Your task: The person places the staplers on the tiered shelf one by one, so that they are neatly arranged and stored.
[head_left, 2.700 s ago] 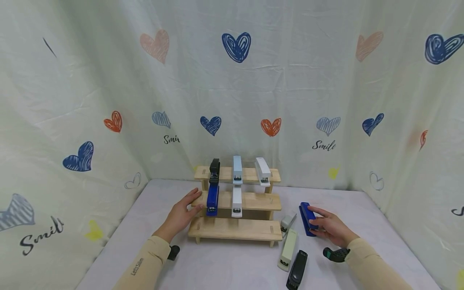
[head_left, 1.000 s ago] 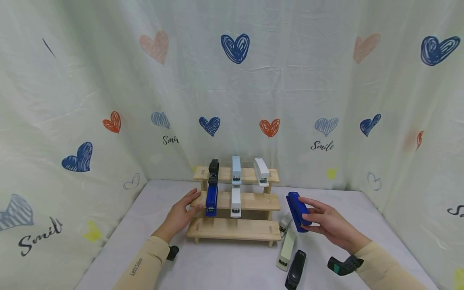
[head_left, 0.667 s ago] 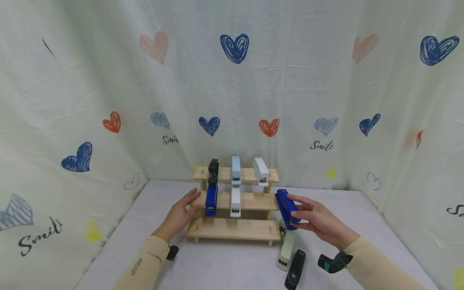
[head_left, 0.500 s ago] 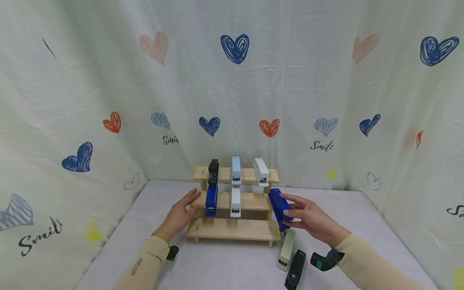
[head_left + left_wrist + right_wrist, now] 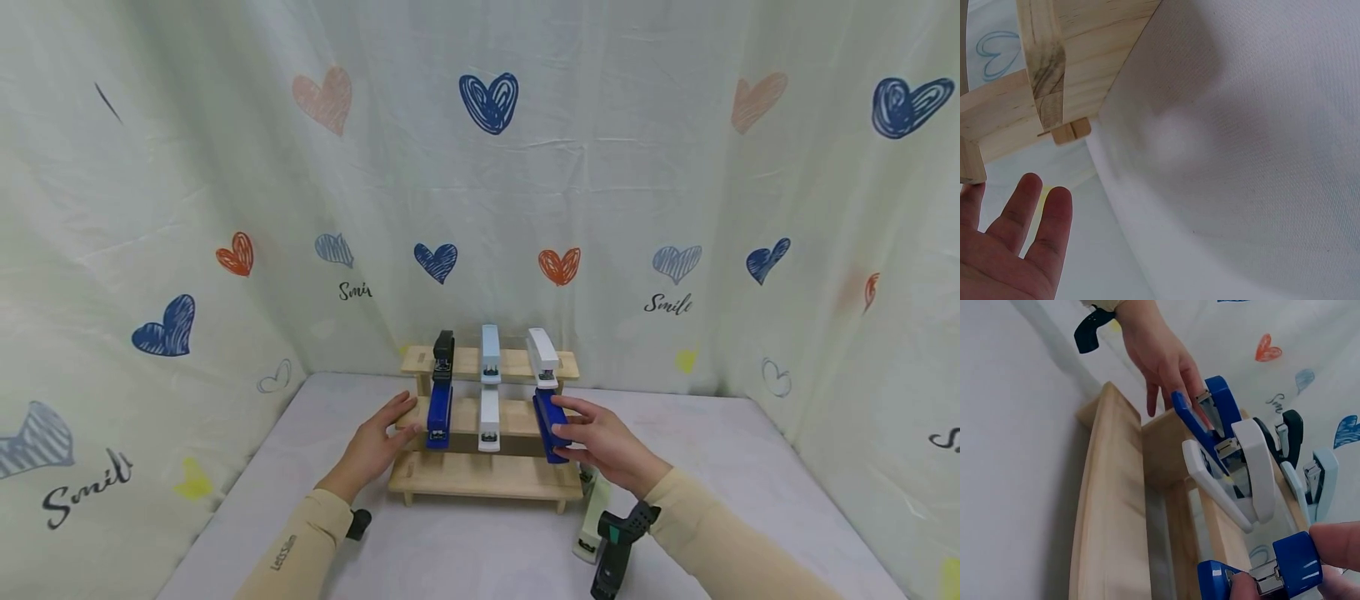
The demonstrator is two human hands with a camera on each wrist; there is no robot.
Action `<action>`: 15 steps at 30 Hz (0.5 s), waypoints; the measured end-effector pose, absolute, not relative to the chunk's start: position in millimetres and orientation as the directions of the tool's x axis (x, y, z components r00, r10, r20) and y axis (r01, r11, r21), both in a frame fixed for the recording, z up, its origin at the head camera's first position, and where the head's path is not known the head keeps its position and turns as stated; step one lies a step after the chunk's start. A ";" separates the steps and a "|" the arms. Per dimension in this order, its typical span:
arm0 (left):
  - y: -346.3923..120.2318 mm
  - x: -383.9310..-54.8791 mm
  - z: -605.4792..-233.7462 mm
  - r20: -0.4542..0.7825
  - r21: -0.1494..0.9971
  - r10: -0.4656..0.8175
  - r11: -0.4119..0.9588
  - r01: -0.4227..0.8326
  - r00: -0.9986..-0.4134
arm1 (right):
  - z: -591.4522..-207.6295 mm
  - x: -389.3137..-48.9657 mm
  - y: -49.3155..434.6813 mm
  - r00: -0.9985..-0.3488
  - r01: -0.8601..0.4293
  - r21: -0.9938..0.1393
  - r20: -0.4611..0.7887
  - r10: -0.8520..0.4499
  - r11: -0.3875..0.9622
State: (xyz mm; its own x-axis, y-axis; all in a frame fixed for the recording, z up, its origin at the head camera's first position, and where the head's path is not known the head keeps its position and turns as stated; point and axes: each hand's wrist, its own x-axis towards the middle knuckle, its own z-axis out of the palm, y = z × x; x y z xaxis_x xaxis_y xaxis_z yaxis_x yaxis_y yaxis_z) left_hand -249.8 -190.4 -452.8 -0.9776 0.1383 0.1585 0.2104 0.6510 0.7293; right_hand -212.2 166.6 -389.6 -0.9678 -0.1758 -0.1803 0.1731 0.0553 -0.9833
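A blue stapler (image 5: 546,423) is pinched between the thumb and fingers of my right hand (image 5: 611,442), at the right end of the middle tier of a wooden three-tier rack (image 5: 487,477). In the right wrist view the held stapler (image 5: 1297,565) has its nose toward the camera. My left hand (image 5: 378,442) rests with extended fingers against the left end of that tier. Another blue stapler (image 5: 439,417) and a white stapler (image 5: 489,421) sit on the middle tier. Above them stand a black stapler (image 5: 443,354), a light blue stapler (image 5: 491,350) and a white stapler (image 5: 542,354).
Right of the rack, a pale green stapler (image 5: 588,533) and a black stapler (image 5: 611,571) lie on the white table (image 5: 450,550). The right wrist's black strap partly covers the black one. A heart-printed curtain (image 5: 630,183) hangs behind and around the table.
My right hand has lifted the blue stapler from the table at right and carried it left to the middle tier's right end. The left hand has stayed on the rack.
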 end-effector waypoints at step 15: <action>-191.3 -251.0 -454.0 0.164 0.721 0.146 0.657 0.220 -0.976 | -387.2 -214.6 159.3 -0.980 0.128 -0.989 -0.137 -0.146 0.067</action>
